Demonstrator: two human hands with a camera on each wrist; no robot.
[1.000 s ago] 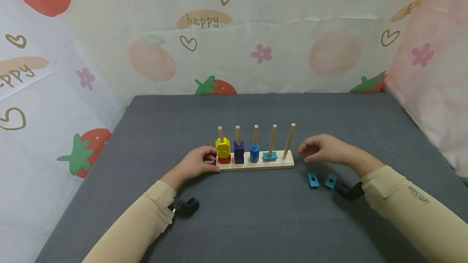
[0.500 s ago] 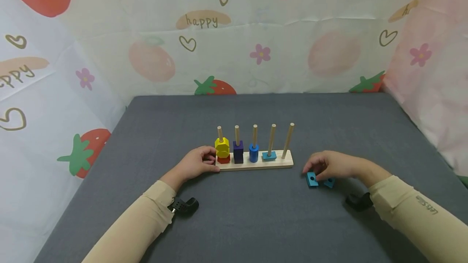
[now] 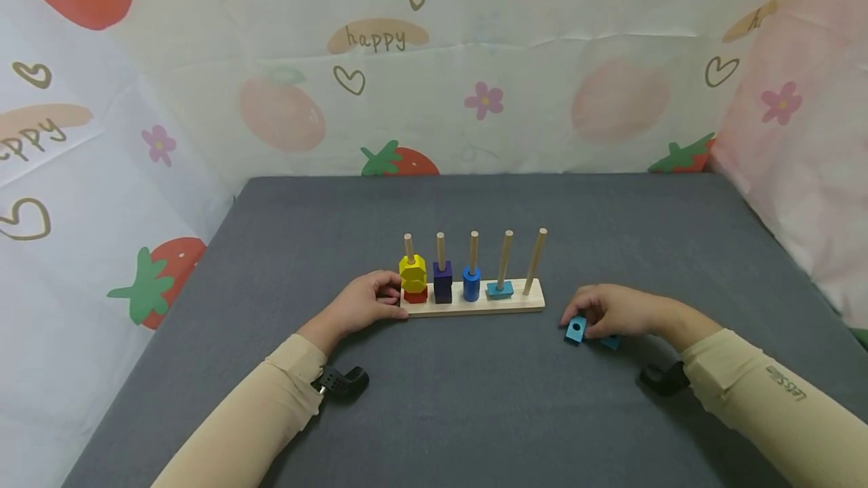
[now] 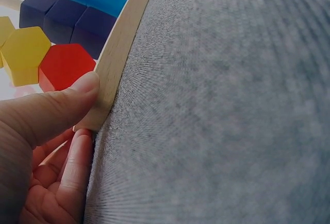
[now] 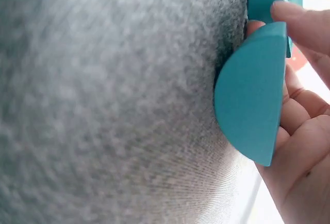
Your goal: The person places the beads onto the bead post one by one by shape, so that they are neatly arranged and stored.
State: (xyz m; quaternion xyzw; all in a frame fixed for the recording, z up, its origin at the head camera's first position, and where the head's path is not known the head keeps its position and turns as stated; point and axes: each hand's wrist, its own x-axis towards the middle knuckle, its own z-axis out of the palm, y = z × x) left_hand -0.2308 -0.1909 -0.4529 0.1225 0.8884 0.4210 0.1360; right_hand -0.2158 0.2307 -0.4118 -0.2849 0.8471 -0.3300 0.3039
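A wooden peg board (image 3: 475, 308) with five-peg row lies on the grey cloth. My left hand (image 3: 362, 301) grips its left end, the thumb (image 4: 62, 103) against the front edge beside the red hexagonal block (image 4: 67, 67). Yellow hexagons (image 3: 412, 275) sit above the red one; purple blocks (image 3: 443, 282), blue blocks (image 3: 471, 285) and one teal block (image 3: 499, 291) fill the neighbouring pegs. To the right of the board, my right hand (image 3: 620, 310) pinches a teal half-round block (image 3: 575, 330) between thumb and fingers, tilted low over the cloth. A second teal half-round block (image 5: 252, 95) lies under that hand, partly hidden in the head view.
The rightmost peg (image 3: 536, 262) is bare. Grey cloth (image 3: 434, 405) covers the table, and a printed curtain (image 3: 529, 134) hangs behind it. A black wrist strap piece (image 3: 664, 379) hangs below the right sleeve; another (image 3: 344, 381) juts from the left.
My right hand has come down and toward me from beside the board's right end to the teal blocks. It now pinches the nearer-left one, which has turned and tilted. My left hand stays put.
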